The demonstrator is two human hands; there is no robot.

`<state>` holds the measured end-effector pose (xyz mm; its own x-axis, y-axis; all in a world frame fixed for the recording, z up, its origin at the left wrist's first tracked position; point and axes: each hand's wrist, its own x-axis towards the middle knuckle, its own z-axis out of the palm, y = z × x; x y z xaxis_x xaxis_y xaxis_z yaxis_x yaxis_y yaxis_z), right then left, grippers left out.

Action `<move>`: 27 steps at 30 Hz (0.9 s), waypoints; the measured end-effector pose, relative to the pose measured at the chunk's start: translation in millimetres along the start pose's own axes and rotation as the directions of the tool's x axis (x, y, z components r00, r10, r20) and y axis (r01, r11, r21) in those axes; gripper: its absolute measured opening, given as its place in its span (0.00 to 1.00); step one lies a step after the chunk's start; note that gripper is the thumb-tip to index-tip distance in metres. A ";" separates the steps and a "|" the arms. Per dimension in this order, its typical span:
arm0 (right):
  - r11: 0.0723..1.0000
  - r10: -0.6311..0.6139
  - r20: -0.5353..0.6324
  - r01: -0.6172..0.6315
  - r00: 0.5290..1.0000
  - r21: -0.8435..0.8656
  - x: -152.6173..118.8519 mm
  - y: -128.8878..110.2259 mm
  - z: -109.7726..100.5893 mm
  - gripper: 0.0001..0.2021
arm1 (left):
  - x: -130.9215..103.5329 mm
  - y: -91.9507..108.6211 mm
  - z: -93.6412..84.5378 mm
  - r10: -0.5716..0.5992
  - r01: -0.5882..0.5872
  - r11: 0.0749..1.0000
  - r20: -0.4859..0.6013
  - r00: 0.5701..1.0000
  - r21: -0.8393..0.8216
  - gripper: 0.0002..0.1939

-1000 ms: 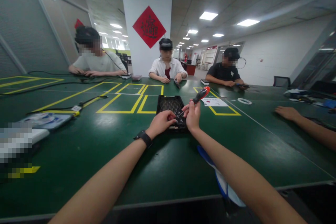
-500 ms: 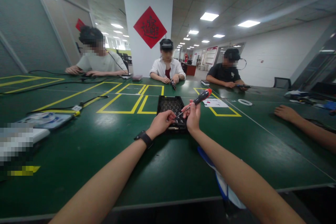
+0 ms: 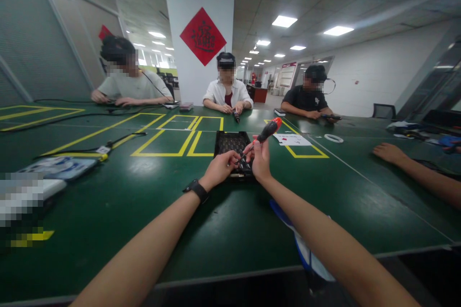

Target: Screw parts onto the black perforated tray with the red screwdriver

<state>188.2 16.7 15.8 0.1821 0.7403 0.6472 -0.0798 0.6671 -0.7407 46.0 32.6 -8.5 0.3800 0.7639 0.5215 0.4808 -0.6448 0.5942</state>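
My right hand grips a screwdriver with a black and red handle, tilted so that its handle points up to the right. Its thin shaft runs down to the left, to the fingertips of my left hand. Those fingers are pinched together at the shaft's tip; whatever small thing may be between them is too small to make out. Below both hands lies an open black case with small parts in its near half, partly covered by my fingers. A black band is on my left wrist.
A blue and white object lies under my right forearm by the table's front edge. A paper sheet and a white ring are to the right, near another person's hand. Flat packages and cables lie left. Three people sit opposite.
The screwdriver handle has come slightly left and toward my left hand, with my right hand closing in around it. My left hand stays pinched at the tip. The whole view has shifted slightly.
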 end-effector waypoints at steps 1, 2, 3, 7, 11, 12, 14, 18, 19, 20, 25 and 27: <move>1.000 -0.004 0.017 0.005 1.000 -0.022 0.6 -1.6 1.2 0.14 | 0.1 0.2 0.0 -0.004 0.005 1.000 0.002 1.000 -0.009 0.10; 0.999 -0.008 0.029 0.009 1.000 -0.043 1.3 -3.0 2.4 0.14 | 0.1 0.5 -0.1 -0.011 0.011 1.000 0.004 1.000 -0.019 0.10; 0.998 -0.011 0.038 0.013 0.999 -0.062 2.0 -4.4 3.5 0.14 | 0.1 0.8 -0.2 -0.019 0.019 0.999 0.004 1.000 -0.028 0.10; 0.996 -0.011 0.054 0.016 0.998 -0.086 1.9 -7.1 5.0 0.14 | 0.0 2.8 -1.7 -0.032 0.032 0.998 0.001 1.000 -0.049 0.09; 0.999 -0.008 -0.009 0.007 1.000 -0.050 -3.0 -5.7 2.5 0.14 | -0.4 5.2 -3.7 0.013 -0.011 0.998 0.022 1.000 -0.062 0.09; 0.999 -0.006 -0.028 0.005 1.000 -0.040 -4.2 -5.1 1.6 0.14 | -0.6 5.8 -4.1 0.021 -0.020 0.998 0.028 0.999 -0.067 0.09; 1.000 -0.003 -0.055 0.002 0.998 -0.027 -6.1 -4.1 0.0 0.14 | -0.7 7.3 -5.1 0.032 -0.028 0.996 0.046 0.998 -0.082 0.10; 1.000 -0.005 -0.096 0.003 0.995 -0.029 -8.0 -3.5 -1.9 0.14 | -0.4 10.6 -7.4 0.047 -0.037 0.994 0.094 0.994 -0.098 0.14; 0.999 -0.006 -0.100 0.003 0.995 -0.032 -8.3 -3.4 -2.3 0.14 | -0.3 11.7 -8.1 0.051 -0.042 0.995 0.097 0.994 -0.090 0.15; 0.999 -0.008 -0.105 0.005 0.994 -0.036 -8.6 -3.3 -2.7 0.14 | -0.3 12.8 -8.9 0.055 -0.048 0.996 0.095 0.994 -0.077 0.15; 0.997 -0.017 -0.120 0.008 0.993 -0.072 -9.6 -2.4 -5.7 0.14 | -1.6 22.0 -14.7 0.085 -0.085 0.991 0.002 0.996 0.103 0.14; 0.996 -0.013 -0.118 0.002 0.993 -0.091 -9.7 -1.9 -6.9 0.15 | -2.8 26.9 -16.8 0.130 -0.126 0.960 0.000 0.992 0.251 0.17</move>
<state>193.4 7.7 9.7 0.2975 0.7168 0.6307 0.0098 0.6582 -0.7527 44.6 12.8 16.4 0.4395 0.6739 0.5939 0.6120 -0.7086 0.3512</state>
